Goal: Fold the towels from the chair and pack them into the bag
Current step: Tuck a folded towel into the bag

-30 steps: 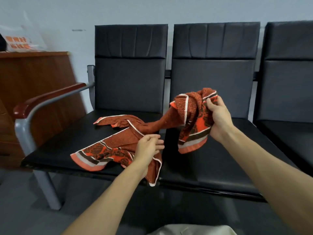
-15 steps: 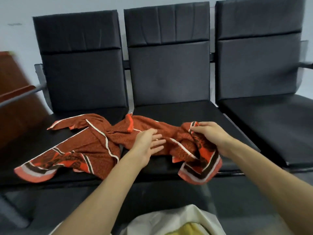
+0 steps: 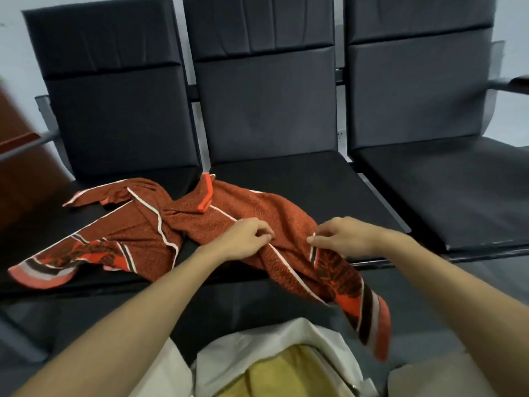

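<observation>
Black chairs (image 3: 266, 110) against pale wall (image 3: 513, 15)

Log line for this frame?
left hand: pinches towel | right hand: pinches towel edge | towel: crumpled on seats | bag: open below

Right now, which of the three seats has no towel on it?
The rightmost seat; orange towel fabric lies on the left seat and the middle seat.

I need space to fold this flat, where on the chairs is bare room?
The right seat is bare, and so is the back strip of the middle seat behind the towels. The left seat and the middle seat's front are crowded.
</observation>
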Available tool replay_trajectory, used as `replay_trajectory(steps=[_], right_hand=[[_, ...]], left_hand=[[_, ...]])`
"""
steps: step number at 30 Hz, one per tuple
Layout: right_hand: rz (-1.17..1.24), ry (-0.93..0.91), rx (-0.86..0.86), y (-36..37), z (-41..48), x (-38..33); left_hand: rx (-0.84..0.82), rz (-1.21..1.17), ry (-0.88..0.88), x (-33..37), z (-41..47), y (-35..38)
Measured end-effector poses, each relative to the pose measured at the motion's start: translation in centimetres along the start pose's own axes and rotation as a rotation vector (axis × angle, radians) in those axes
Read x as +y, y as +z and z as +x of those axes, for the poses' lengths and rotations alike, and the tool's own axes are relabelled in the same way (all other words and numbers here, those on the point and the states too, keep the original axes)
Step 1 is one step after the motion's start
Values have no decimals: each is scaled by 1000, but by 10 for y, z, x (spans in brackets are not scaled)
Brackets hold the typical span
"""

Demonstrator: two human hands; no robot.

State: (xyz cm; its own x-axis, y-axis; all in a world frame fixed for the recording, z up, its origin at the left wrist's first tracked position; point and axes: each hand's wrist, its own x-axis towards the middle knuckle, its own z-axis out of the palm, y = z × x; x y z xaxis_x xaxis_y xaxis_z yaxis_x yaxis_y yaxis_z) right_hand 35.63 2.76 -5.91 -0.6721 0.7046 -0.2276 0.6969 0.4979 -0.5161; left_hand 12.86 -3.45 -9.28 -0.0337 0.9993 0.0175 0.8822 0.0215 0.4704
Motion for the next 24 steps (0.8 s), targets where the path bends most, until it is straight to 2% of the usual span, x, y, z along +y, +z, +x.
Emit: replay_trajectory(steps=[2, 5, 16, 19, 24], right_hand=[[-64, 16, -16, 3, 4, 5], [-174, 40, 86, 10, 20, 8], [-227, 97, 140, 55, 70, -32], [-120, 69, 196, 58, 73, -43], [267, 16, 291, 57, 68, -55]], left_hand=[[-2, -16, -12, -5, -5, -10], [28, -12, -60, -20, -14, -15], [-4, 162, -119, -41, -28, -11], [4, 248, -182, -38, -30, -15], [27, 429, -305, -44, -40, -23]])
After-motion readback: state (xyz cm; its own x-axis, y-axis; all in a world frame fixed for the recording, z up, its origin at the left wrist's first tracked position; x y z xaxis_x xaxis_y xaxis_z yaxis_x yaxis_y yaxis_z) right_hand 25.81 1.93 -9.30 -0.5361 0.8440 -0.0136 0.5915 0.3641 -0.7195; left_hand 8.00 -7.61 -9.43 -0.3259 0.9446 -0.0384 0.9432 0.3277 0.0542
